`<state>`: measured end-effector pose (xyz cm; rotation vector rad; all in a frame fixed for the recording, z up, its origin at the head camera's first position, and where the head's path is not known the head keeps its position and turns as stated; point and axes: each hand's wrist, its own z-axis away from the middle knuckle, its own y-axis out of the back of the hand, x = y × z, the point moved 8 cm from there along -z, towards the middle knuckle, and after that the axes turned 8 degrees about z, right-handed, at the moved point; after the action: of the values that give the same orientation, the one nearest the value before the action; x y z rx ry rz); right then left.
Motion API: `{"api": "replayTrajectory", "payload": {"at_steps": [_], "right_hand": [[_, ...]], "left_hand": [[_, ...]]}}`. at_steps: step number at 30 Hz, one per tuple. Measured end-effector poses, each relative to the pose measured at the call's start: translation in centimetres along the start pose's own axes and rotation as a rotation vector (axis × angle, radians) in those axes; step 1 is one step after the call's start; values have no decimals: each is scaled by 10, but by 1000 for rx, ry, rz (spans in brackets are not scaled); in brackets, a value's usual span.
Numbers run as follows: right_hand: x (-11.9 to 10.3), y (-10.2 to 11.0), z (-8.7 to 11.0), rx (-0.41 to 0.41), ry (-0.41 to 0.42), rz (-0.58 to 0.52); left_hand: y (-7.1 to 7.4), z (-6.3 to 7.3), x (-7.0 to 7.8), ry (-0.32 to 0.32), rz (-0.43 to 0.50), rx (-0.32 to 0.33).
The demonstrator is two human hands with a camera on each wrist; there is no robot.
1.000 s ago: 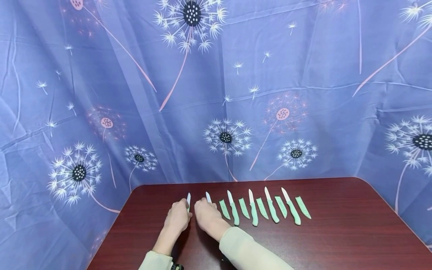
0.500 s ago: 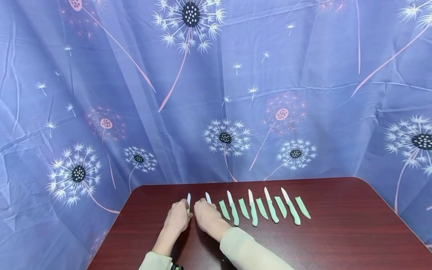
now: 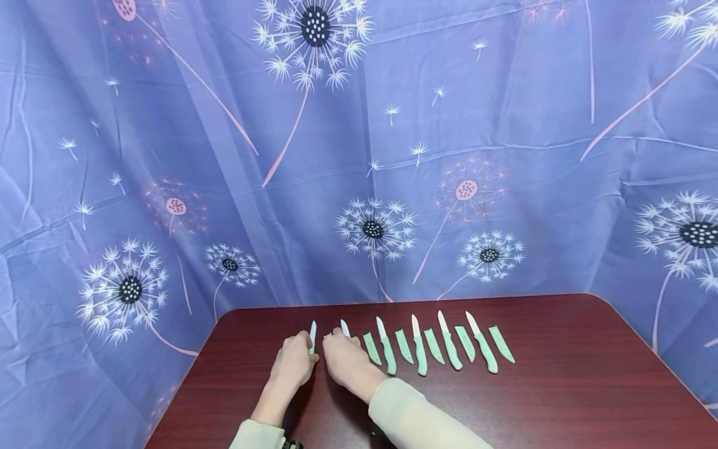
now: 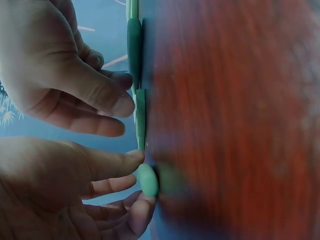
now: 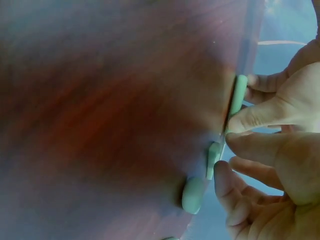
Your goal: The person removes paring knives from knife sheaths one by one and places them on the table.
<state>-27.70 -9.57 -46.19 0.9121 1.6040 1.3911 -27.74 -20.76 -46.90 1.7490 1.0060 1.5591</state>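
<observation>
At the left end of a row on the table, my left hand (image 3: 293, 360) holds a paring knife (image 3: 313, 330) by its pale green handle (image 4: 148, 180), thumb on one side and fingers on the other. The white blade points to the back. Just right of it, my right hand (image 3: 344, 358) reaches down with its fingertips around a small green blade sheath (image 5: 213, 159), mostly hidden from above. Beyond the right hand's knuckles shows the blade of a second paring knife (image 3: 344, 327); its handle (image 5: 192, 196) lies beside that sheath.
Several more green-handled knives (image 3: 419, 349) alternate with green sheaths (image 3: 465, 344) to the right, blades toward the back. The dark red wooden table (image 3: 561, 374) has rounded back corners. Behind it hangs a blue curtain (image 3: 314, 249) with dandelion prints.
Both hands keep their place and hold. The head view has shifted very slightly, so the row of knives appears a little further left.
</observation>
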Motion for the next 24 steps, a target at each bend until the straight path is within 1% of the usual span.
{"api": "replayTrajectory", "payload": {"at_steps": [6, 11, 17, 24], "right_hand": [[1, 8, 4, 50, 41, 25], [4, 16, 8, 100, 50, 0], [13, 17, 8, 71, 6, -63], [22, 22, 15, 83, 1, -101]], "left_hand": [[1, 2, 0, 0, 6, 2], [2, 3, 1, -3, 6, 12], [3, 2, 1, 0, 4, 12], [3, 3, 0, 11, 4, 8]]}}
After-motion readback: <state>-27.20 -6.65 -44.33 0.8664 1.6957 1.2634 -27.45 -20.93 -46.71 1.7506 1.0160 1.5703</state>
